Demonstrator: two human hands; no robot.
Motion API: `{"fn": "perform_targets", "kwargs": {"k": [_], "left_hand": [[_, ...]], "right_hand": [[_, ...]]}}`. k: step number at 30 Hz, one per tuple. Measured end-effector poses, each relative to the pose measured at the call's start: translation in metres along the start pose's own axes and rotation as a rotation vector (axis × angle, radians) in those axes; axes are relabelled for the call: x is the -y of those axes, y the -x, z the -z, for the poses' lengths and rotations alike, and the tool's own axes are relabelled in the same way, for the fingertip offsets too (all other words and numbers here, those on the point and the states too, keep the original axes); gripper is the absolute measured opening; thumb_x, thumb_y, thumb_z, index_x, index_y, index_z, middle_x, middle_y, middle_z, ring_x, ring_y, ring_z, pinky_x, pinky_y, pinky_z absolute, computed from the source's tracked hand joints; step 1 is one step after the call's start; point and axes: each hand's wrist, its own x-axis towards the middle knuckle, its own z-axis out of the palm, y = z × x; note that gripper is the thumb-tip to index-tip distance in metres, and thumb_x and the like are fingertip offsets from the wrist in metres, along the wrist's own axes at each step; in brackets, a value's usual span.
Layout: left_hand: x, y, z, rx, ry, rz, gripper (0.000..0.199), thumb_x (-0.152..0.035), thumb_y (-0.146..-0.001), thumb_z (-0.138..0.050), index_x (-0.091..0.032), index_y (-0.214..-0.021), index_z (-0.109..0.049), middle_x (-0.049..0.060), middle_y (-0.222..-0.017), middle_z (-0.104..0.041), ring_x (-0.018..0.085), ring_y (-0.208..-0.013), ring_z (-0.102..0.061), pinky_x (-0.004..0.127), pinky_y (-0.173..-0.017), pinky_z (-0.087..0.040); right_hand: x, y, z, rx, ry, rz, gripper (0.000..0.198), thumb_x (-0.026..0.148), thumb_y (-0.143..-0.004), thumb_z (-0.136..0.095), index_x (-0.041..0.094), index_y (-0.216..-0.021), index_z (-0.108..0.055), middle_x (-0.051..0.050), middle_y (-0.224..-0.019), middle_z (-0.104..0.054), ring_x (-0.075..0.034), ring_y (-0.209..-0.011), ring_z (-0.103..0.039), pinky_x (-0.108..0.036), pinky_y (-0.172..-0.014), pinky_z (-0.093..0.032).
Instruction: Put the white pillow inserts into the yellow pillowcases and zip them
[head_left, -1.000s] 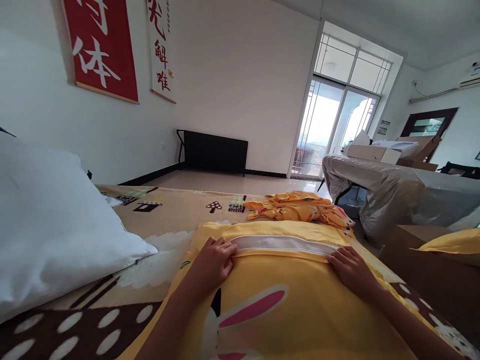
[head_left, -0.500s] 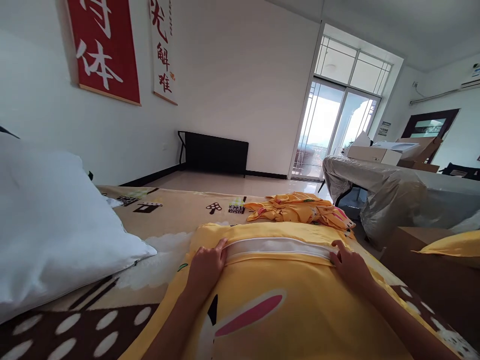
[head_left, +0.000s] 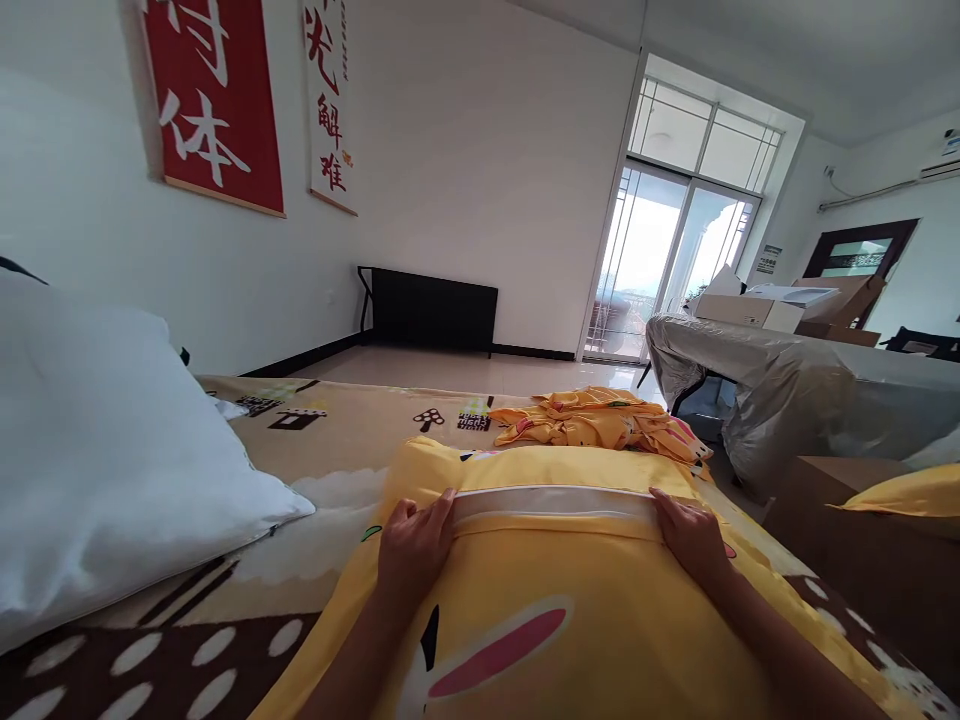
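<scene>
A yellow pillowcase with a pink-and-white rabbit-ear print lies in front of me around a white pillow. The pillow shows as a narrow strip through the case's long opening. At the left end of that opening, my left hand is closed on the case's edge. My right hand pinches the edge at the right end. Both hands keep the edge stretched between them. Whether the fingers also grip the pillow inside, I cannot tell.
A white pillow lies on the patterned blanket at left. Crumpled orange-yellow fabric lies beyond the pillowcase. At right stand a cardboard box with yellow cloth on it and a plastic-covered table.
My right hand has moved slightly left and its fingers have closed on the edge. The far edge of the case is lifted a little, and the white strip looks narrower.
</scene>
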Motion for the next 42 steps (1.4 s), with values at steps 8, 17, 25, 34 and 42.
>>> {"fn": "perform_targets", "kwargs": {"k": [8, 17, 25, 34, 42], "left_hand": [[-0.004, -0.011, 0.008, -0.108, 0.195, -0.024, 0.012, -0.012, -0.087, -0.048, -0.015, -0.09, -0.059, 0.001, -0.061, -0.067, 0.011, -0.049, -0.056, 0.029, -0.067, -0.04], [0.028, -0.038, 0.038, 0.967, 0.533, 0.294, 0.034, -0.042, -0.084, -0.044, -0.025, -0.082, -0.073, 0.001, -0.06, -0.066, 0.016, -0.056, -0.057, 0.023, -0.056, -0.035], [0.038, -0.053, 0.058, 1.056, 0.597, 0.444, 0.041, -0.042, -0.078, -0.045, -0.02, -0.102, -0.07, 0.003, -0.07, -0.07, 0.018, -0.065, -0.062, 0.025, -0.062, -0.042], [0.04, -0.046, 0.05, 0.965, 0.768, 0.925, 0.039, -0.049, -0.068, -0.045, -0.016, -0.087, -0.053, 0.002, -0.061, -0.066, 0.011, -0.033, -0.043, 0.025, -0.035, -0.035], [0.048, -0.024, 0.026, 1.027, 0.812, 0.946, 0.024, -0.036, -0.057, -0.061, -0.017, -0.062, -0.048, -0.005, -0.055, -0.048, 0.011, -0.052, -0.042, 0.021, -0.047, -0.03]], "right_hand": [[-0.001, 0.017, 0.002, -0.194, -0.198, -0.077, 0.036, 0.03, -0.094, -0.037, 0.015, -0.096, -0.069, -0.009, -0.077, -0.072, -0.017, -0.064, -0.067, -0.026, -0.062, -0.05], [0.02, -0.005, 0.052, 0.426, 0.064, 0.018, 0.031, 0.019, -0.091, -0.04, 0.019, -0.103, -0.069, -0.01, -0.089, -0.068, -0.022, -0.091, -0.06, -0.031, -0.079, -0.042], [0.136, -0.069, 0.11, 0.451, 0.04, 0.104, 0.029, 0.006, -0.084, -0.042, 0.016, -0.093, -0.068, -0.011, -0.098, -0.063, -0.022, -0.094, -0.056, -0.031, -0.079, -0.039], [0.28, -0.118, 0.052, 0.533, -0.555, 0.155, 0.022, 0.016, -0.086, -0.049, 0.019, -0.09, -0.07, -0.007, -0.088, -0.07, -0.017, -0.079, -0.063, -0.024, -0.063, -0.037], [0.291, -0.079, 0.018, 0.456, -0.516, 0.173, 0.019, 0.018, -0.087, -0.047, 0.02, -0.083, -0.066, -0.005, -0.083, -0.065, -0.018, -0.082, -0.058, -0.029, -0.071, -0.038]]}}
